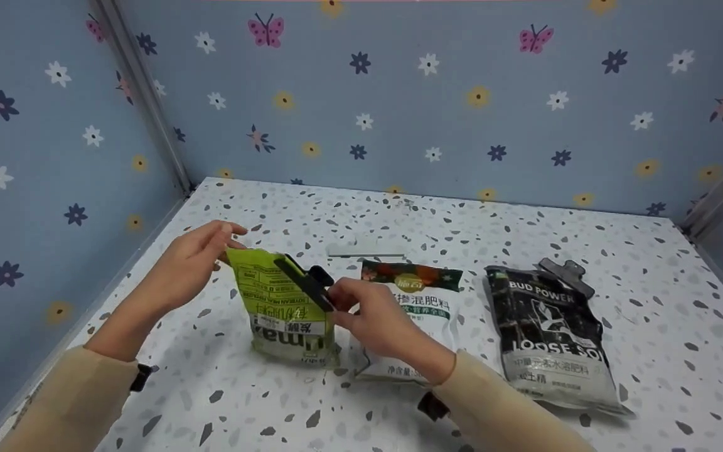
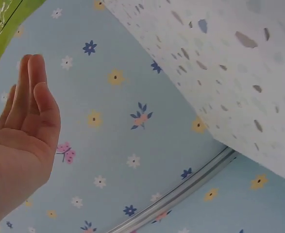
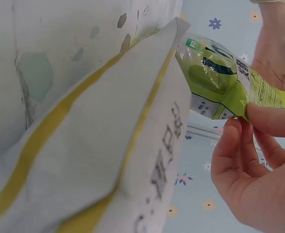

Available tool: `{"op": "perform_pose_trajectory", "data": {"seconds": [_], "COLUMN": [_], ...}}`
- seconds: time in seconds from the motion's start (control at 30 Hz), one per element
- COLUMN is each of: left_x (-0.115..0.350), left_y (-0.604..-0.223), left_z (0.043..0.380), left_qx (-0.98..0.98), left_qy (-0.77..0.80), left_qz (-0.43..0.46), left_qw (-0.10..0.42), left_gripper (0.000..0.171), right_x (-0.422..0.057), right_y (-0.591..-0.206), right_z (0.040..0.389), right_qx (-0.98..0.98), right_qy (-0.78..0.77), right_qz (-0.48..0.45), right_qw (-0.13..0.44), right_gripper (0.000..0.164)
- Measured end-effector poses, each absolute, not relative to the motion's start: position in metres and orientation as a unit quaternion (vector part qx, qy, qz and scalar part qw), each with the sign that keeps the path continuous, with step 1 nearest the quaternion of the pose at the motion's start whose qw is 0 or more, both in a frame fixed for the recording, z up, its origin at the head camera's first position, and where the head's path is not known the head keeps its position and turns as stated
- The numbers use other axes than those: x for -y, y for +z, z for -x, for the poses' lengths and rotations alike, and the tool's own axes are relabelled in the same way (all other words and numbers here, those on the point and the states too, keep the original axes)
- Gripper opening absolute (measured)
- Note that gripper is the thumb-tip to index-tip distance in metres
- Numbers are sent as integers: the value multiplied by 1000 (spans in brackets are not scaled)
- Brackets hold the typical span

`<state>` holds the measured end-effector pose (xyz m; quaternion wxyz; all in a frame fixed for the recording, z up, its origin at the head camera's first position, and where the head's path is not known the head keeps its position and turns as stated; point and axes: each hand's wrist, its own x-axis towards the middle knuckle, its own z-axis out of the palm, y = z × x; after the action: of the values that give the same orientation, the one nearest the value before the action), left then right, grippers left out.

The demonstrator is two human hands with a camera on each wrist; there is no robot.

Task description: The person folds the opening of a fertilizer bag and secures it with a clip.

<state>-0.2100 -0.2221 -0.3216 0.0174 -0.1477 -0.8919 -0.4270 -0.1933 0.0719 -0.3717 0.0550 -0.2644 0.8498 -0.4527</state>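
Observation:
A lime-green fertilizer bag [image 1: 286, 314] stands upright on the table, left of centre in the head view. Along its slanted top edge runs a black bag clip [image 1: 304, 284]. My right hand [image 1: 377, 317] pinches the bag's upper right corner, at the clip's lower end; in the right wrist view the thumb [image 3: 268, 119] presses on the green film with fingers underneath. My left hand [image 1: 195, 263] is beside the bag's upper left corner, partly behind it. The left wrist view shows that hand [image 2: 30, 116] with extended, slightly bent fingers and nothing in them.
A white fertilizer bag [image 1: 443, 326] lies just right of the green one, partly covered by my right hand. Farther right lies a black-and-silver bag [image 1: 553, 339] with a grey clip [image 1: 567, 276] at its top. A white clip [image 1: 364, 249] rests behind the white bag. Flowered walls [image 1: 399, 119] enclose the speckled table [image 1: 261, 408].

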Motion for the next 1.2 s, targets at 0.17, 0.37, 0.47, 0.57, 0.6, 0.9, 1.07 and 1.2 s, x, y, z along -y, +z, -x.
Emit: {"op": "perform_pose_trajectory", "data": {"seconds": [0.17, 0.37, 0.47, 0.57, 0.6, 0.9, 1.07, 1.2], "left_x": [223, 223, 222, 221, 220, 218, 216, 216], "left_y": [-346, -359, -361, -363, -364, -369, -369, -372], "left_z": [203, 196, 197, 198, 198, 198, 198, 200], "left_qx": [889, 858, 861, 865, 865, 866, 864, 865], "left_qy": [-426, -451, -440, -441, -444, -462, -470, -475], "left_qz": [160, 205, 213, 196, 188, 149, 139, 122], "left_qw": [-44, -135, -138, -139, -138, -117, -116, -107], "left_gripper": [43, 53, 62, 64, 64, 52, 52, 54], "right_x": [-71, -70, -69, -68, -68, -71, -75, -74], "right_y": [-370, -371, -373, -375, -375, -379, -380, -381], "right_z": [193, 190, 189, 188, 188, 185, 183, 182], "right_qx": [-851, -857, -856, -852, -850, -833, -836, -819], "right_qy": [-456, -456, -462, -471, -476, -506, -495, -518], "right_qz": [254, 231, 217, 208, 206, 195, 192, 178], "right_qw": [62, 70, 80, 92, 96, 111, 139, 171], "right_gripper": [16, 17, 17, 18, 19, 35, 41, 48]}}
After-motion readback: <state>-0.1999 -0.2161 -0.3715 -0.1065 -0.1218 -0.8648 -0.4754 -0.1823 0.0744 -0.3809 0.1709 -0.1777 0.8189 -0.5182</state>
